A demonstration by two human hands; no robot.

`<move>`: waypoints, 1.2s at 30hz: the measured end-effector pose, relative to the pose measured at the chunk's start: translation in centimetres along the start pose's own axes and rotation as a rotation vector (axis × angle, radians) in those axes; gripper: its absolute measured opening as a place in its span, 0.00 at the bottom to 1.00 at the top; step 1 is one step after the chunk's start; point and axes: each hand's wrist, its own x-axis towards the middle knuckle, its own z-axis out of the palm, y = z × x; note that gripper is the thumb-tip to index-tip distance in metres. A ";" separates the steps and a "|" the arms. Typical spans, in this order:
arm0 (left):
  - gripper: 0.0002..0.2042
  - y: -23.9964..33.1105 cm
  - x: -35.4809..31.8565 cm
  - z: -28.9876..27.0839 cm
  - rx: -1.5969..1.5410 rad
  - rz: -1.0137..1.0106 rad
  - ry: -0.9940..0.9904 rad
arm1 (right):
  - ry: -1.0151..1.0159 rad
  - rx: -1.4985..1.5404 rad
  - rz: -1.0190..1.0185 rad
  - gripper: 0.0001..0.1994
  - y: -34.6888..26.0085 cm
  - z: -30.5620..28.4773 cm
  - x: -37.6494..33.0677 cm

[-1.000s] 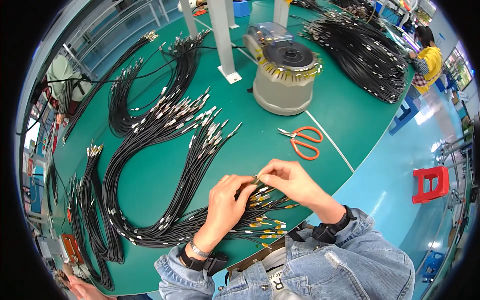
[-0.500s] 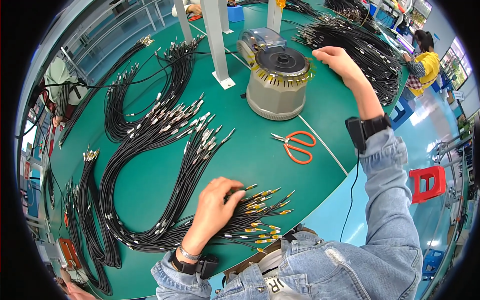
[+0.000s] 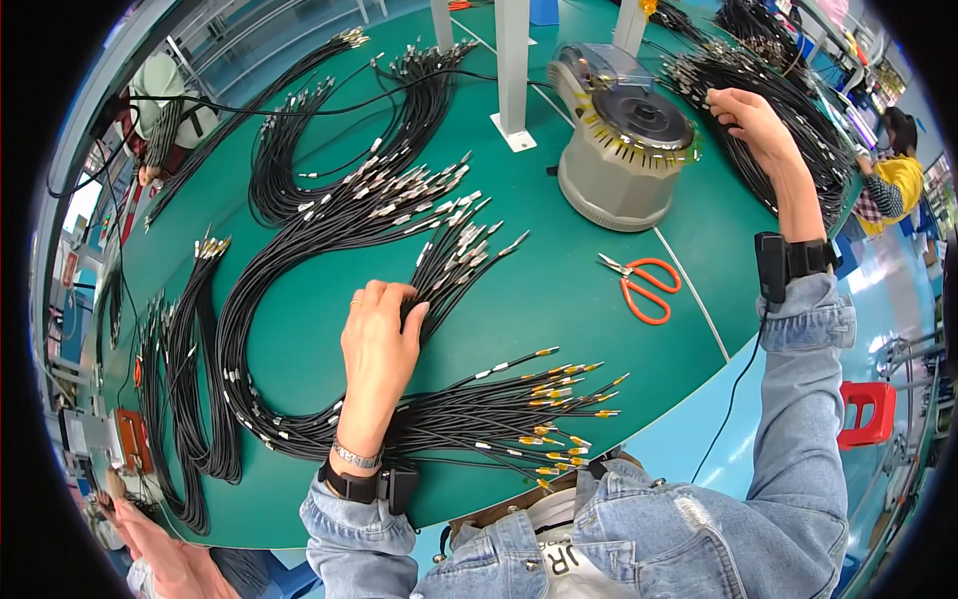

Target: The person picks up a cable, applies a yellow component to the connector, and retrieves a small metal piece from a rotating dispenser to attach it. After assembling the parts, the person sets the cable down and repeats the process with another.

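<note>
My left hand (image 3: 377,334) is over a bundle of black cables (image 3: 449,270) with white-tagged ends. Its fingers curl round black cable there, and the fingertips are partly hidden. Beside its wrist fans out another end of the cables, with yellow-tagged tips (image 3: 559,384). My right hand (image 3: 753,125) is raised to the right of a grey, round tape dispenser (image 3: 619,175) with short yellow strips round its dark top disc. Thumb and forefinger are closed together; whether anything lies between them is too small to tell.
Orange-handled scissors (image 3: 649,285) lie on the green table (image 3: 559,290) in front of the dispenser. A white metal post (image 3: 513,90) stands behind. More cable bundles (image 3: 200,369) lie at the left and far right. A red stool (image 3: 866,414) is at the right, and co-workers sit nearby.
My left hand has moved from the yellow-tagged tips, left and away from me, to the white-tagged bundle. My right hand stays raised by the dispenser. The whole view has shifted.
</note>
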 end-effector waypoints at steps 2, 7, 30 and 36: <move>0.08 -0.1 0.0 0.2 0.030 0.000 0.010 | -0.033 -0.048 0.039 0.10 0.6 0.1 0.5; 0.06 -1.3 -0.8 0.7 0.085 -0.056 -0.078 | -0.136 -0.096 0.061 0.13 1.5 0.5 1.1; 0.07 -0.9 -0.4 0.7 -0.020 -0.154 -0.104 | -0.339 0.487 -0.114 0.09 -2.3 0.2 -3.9; 0.07 -1.5 -0.5 0.7 -0.062 -0.206 -0.132 | -0.446 0.657 -0.212 0.09 -4.2 4.8 -12.0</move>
